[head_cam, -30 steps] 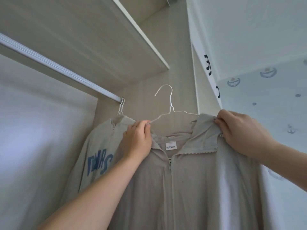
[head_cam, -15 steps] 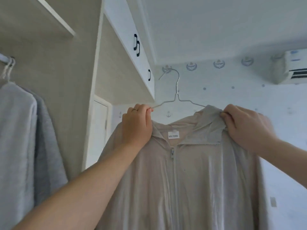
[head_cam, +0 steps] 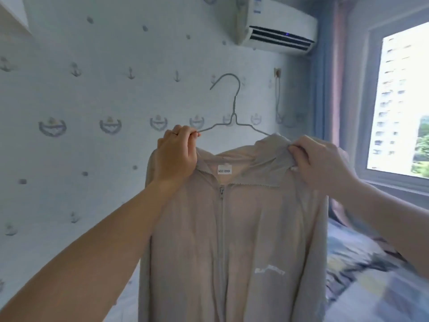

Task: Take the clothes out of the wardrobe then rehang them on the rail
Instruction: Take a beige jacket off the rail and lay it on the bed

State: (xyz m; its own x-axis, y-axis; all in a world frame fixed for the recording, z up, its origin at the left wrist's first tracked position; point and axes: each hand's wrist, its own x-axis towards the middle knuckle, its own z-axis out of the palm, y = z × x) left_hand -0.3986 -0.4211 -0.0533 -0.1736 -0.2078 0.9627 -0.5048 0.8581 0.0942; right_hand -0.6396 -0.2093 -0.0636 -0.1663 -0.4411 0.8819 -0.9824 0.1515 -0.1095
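Observation:
A beige zip-up hooded jacket point(head_cam: 232, 240) hangs in front of me on a thin white wire hanger point(head_cam: 233, 108), held up in the air. My left hand point(head_cam: 177, 156) grips the hanger's left arm together with the jacket's left shoulder. My right hand point(head_cam: 322, 161) pinches the fabric at the jacket's right shoulder, by the hood. The hanger's hook points up and is free of any rail. The wardrobe and its rail are out of view.
A wall with anchor-pattern wallpaper point(head_cam: 92, 112) is straight ahead. An air conditioner point(head_cam: 278, 26) is mounted high on it. A window point(head_cam: 404, 101) with a curtain point(head_cam: 334, 73) is at the right. A bed with patterned bedding point(head_cam: 362, 263) lies below right.
I have turned right, away from the wardrobe, carrying the jacket on its hanger with both hands. The wardrobe, rail and hanging clothes have left the view; wall, air conditioner and window now show.

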